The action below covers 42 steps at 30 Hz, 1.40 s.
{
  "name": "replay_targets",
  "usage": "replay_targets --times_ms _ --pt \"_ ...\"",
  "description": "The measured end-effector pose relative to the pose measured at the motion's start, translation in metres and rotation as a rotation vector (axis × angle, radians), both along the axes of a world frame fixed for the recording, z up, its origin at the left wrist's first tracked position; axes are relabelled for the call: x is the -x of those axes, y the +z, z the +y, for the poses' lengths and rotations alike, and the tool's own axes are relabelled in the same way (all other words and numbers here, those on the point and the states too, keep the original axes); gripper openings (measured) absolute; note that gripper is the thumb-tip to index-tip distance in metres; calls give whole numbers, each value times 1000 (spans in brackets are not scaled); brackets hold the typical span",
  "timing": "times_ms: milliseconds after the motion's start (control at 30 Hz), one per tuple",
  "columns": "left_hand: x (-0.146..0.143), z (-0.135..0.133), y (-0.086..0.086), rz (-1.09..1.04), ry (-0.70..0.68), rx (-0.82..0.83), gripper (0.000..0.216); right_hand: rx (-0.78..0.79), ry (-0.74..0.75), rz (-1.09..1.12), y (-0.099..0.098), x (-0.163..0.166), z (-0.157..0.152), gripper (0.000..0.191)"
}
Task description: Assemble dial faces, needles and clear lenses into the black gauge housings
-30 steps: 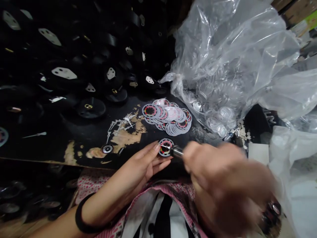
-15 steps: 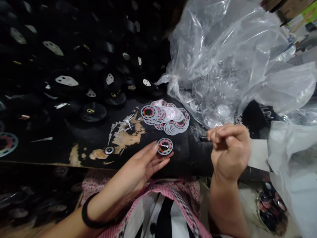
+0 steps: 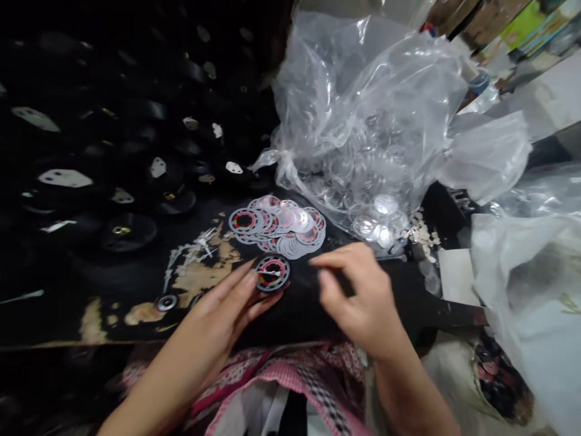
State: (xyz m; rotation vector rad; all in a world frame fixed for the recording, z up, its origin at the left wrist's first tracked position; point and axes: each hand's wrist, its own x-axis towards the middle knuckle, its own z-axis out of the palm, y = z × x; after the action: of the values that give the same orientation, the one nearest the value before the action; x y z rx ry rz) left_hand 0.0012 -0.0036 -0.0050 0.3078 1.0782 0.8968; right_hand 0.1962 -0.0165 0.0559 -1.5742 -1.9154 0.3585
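Note:
My left hand (image 3: 229, 303) grips a small round gauge (image 3: 273, 280) at its left edge, thumb on top and fingers beneath. The gauge has a black face with red and grey rings and a white pointer. To its right, my right hand (image 3: 363, 297) is raised over the dark table, thumb and index finger apart, with nothing visible between them. Just beyond the gauge lies a heap of printed dial discs (image 3: 245, 221), overlapping one another. Loose white pointers (image 3: 186, 257) are scattered to the left, near a small round metal-and-black piece (image 3: 167, 303).
A large clear plastic bag (image 3: 345, 103) full of transparent round covers rises behind the dials. Black round housings (image 3: 128, 232) are piled at the left. Small pale bits (image 3: 423, 235) and a white card (image 3: 457, 277) lie at the right, beside another plastic bag (image 3: 521, 290).
My right hand has come left toward the gauge and its fingers have opened; the dark stick-like tool it held is out of sight. The view has shifted right.

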Motion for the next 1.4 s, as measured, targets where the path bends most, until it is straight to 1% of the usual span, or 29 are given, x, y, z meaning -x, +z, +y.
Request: replay_targets --times_ms 67,100,200,300,400,500,567,633,667,700,733,767,800,833,867,967,1067,1133,1167,1233,1300,1333,1367,1400 --pt "1 1 0 13 -26 -16 41 97 157 -107 -1 25 8 12" --pt "3 1 -1 22 -38 -27 39 103 194 -170 -4 34 11 13" --pt "10 0 -7 59 -69 -59 35 30 230 -340 -16 47 21 15" --pt "11 -1 -9 57 -47 -49 35 -39 238 -411 -23 51 25 18" --pt "8 -1 -8 -14 -5 27 30 15 220 -386 -19 57 26 18" --pt "5 -1 -8 -25 34 64 28 189 164 -316 -11 62 28 14" --pt "7 0 -9 26 39 51 34 316 179 -216 -5 59 32 11" --pt "9 2 -9 60 13 30 43 391 228 -88 -3 47 42 12" --pt "10 4 -8 62 7 21 45 392 191 -58 -3 39 50 15" --pt "10 4 -8 60 17 11 44 378 104 -75 -5 29 59 19" --pt "9 4 -7 53 37 2 43 345 -44 -130 -8 18 70 22" --pt "8 4 -7 43 57 -4 42 316 -229 -244 -12 9 81 25" --pt "7 4 -6 29 66 -9 42 315 -345 -353 -17 0 92 25" --pt "6 3 -6 12 60 -11 42 319 -396 -398 -22 -8 102 27" --pt "5 3 -6 -7 44 -8 42 323 -420 -434 -26 -14 110 29" --pt "4 2 -5 -41 17 8 41 325 -400 -434 -33 -25 125 36" --pt "7 4 -4 -49 26 22 42 305 -395 -379 -29 -30 124 36" --pt "11 7 -4 -70 21 36 40 271 -403 -330 -22 -26 113 39" --pt "13 8 -3 -89 15 46 37 253 -389 -286 -19 -21 105 40" --pt "15 11 -2 -145 -6 83 32 249 -278 -127 -15 -2 84 38" --pt "16 12 0 -198 -16 118 29 302 -50 154 -13 22 62 32" --pt "17 13 0 -211 -13 109 29 311 36 225 -14 34 51 30" --pt "17 13 1 -207 -6 83 29 309 96 256 -14 44 43 30" --pt "17 12 1 -187 2 43 29 297 129 237 -15 52 36 30"
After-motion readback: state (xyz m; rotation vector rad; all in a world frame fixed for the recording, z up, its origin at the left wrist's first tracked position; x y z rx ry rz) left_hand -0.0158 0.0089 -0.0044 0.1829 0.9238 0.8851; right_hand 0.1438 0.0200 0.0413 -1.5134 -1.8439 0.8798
